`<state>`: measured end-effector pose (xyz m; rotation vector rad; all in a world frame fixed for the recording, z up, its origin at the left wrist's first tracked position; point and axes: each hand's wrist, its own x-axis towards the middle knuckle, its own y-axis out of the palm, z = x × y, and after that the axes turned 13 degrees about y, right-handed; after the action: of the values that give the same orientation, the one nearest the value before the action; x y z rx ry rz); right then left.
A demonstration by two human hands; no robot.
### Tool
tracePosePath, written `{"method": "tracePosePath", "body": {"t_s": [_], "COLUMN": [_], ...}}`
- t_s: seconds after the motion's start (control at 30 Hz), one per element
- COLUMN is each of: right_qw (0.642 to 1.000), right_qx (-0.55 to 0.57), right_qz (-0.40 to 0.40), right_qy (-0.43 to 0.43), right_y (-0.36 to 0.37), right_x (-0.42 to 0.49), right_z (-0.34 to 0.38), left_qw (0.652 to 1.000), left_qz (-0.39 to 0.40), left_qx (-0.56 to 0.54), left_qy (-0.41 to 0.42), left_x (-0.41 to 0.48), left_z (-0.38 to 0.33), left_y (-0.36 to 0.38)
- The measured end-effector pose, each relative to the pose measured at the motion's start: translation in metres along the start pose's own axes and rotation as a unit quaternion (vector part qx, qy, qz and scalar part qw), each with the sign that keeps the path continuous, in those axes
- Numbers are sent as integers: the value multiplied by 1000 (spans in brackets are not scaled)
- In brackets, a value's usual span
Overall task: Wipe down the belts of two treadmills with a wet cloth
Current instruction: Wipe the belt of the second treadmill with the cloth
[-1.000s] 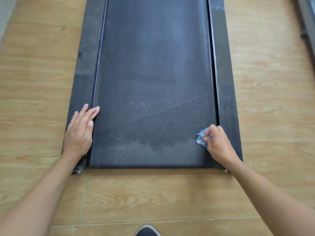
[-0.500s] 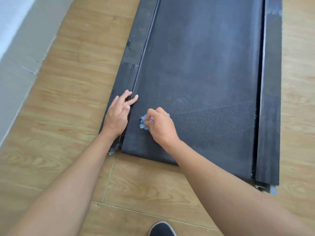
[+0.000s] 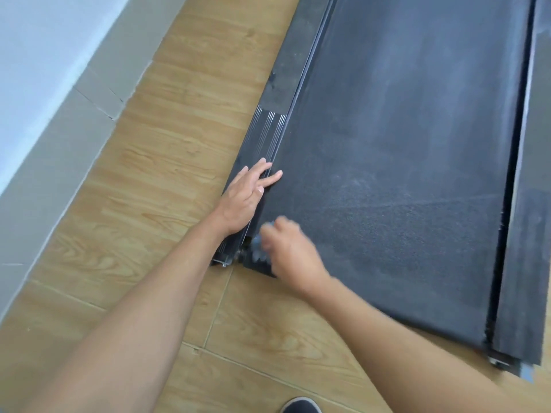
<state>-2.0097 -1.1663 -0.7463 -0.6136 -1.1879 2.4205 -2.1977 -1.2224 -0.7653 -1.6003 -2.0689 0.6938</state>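
The dark treadmill belt (image 3: 402,174) fills the right side of the head view and runs away from me. My left hand (image 3: 247,195) lies flat with straight fingers on the left side rail (image 3: 265,129), fingertips reaching the belt's edge. My right hand (image 3: 290,248), blurred by motion, grips a small blue-grey cloth (image 3: 258,248) at the belt's near left corner. Most of the cloth is hidden under the fingers. A darker, damp-looking band crosses the near end of the belt.
Wooden floor (image 3: 167,162) lies left of and in front of the treadmill. A grey skirting and white wall (image 3: 44,99) run along the far left. The right side rail (image 3: 530,234) borders the belt. The tip of a dark shoe (image 3: 301,405) shows at the bottom edge.
My right hand has swept the cloth from the belt's near right edge across to its near left corner, then slightly toward me. My left hand has stayed on the left rail. The view has swung left.
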Motion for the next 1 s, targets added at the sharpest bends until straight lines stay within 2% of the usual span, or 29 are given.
{"method": "tracePosePath", "body": {"t_s": [0.07,0.13,0.2,0.27,0.33,0.4,0.5,0.53,0.6,0.67,0.73,0.8,0.93,1.0], "right_qw": [997,995,998,999,996,998,998,997,995,998,999,997,995,989], "right_qx": [-11,-7,13,10,-9,-17,-22,-17,-16,-6,-8,-25,-2,7], "right_qz": [-52,-66,-36,21,67,54,-24,-45,-61,-20,38,64,-31,-71], "right_qy": [55,73,45,-24,-63,-34,49,61,79,53,-9,-29,97,133], "right_y": [-4,3,15,21,11,-9,-34,-34,-18,1,-1,-20,-56,-47], "right_x": [23,17,-11,-47,-50,-27,5,5,-13,-52,-78,-66,-5,-11], "right_z": [-6,-2,5,11,-1,-20,-43,-45,-37,-26,-27,-43,-70,-64], "left_qw": [1000,999,998,997,994,991,987,982,960,931,924,923,922,921], "left_qz": [0,10,10,13,14,13,24,27,31,40,38,29,26,27], "left_qx": [17,36,54,71,100,130,159,184,270,336,356,359,364,366], "left_qy": [11,14,20,33,43,23,-32,-17,74,136,134,132,132,132], "left_x": [-1,-1,-1,-3,-4,-6,-7,-8,-9,-11,-11,-10,-8,-9], "left_z": [-1,-1,2,3,3,1,-8,-9,-8,1,3,1,-2,-3], "left_y": [2,5,7,6,7,9,10,12,15,19,19,18,17,18]}}
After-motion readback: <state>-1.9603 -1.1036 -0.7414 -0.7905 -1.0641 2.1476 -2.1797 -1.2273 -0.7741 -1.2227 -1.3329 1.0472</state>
